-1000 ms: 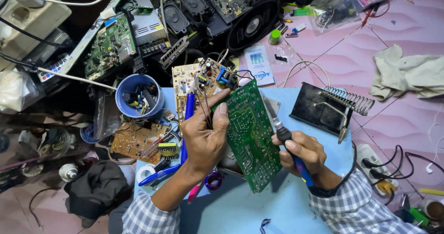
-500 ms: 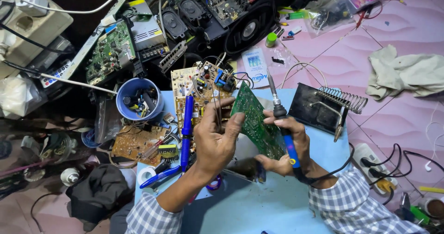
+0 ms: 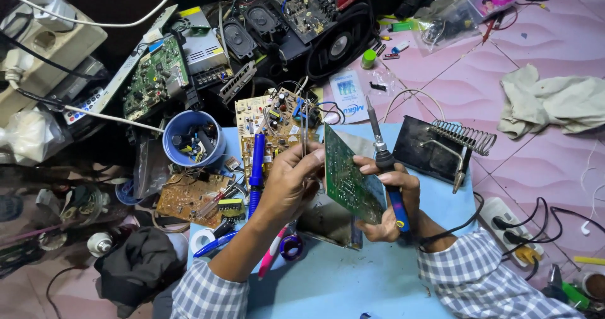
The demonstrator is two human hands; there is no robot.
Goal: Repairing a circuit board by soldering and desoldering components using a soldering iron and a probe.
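My left hand (image 3: 288, 183) grips the left edge of a green circuit board (image 3: 348, 181), which stands tilted over the blue mat (image 3: 328, 281). Thin metal strands, either wire or tweezers, rise from the fingers of that hand. My right hand (image 3: 386, 200) is closed around a blue-handled soldering iron (image 3: 380, 152) whose tip points up and away from me. Its fingertips also rest on the board's right side. A dark flat panel lies on the mat under the board.
A black soldering stand with a wire coil (image 3: 441, 145) sits right of my hands. A beige circuit board (image 3: 271, 117), a blue desoldering pump (image 3: 256, 161) and a blue cup of parts (image 3: 189, 139) lie to the left. A power strip (image 3: 512, 219), a cloth (image 3: 554, 104) and speakers (image 3: 340, 41) surround the mat.
The green board has turned from facing me to nearly edge-on. The soldering iron has swung from low beside the board to pointing upward behind it.
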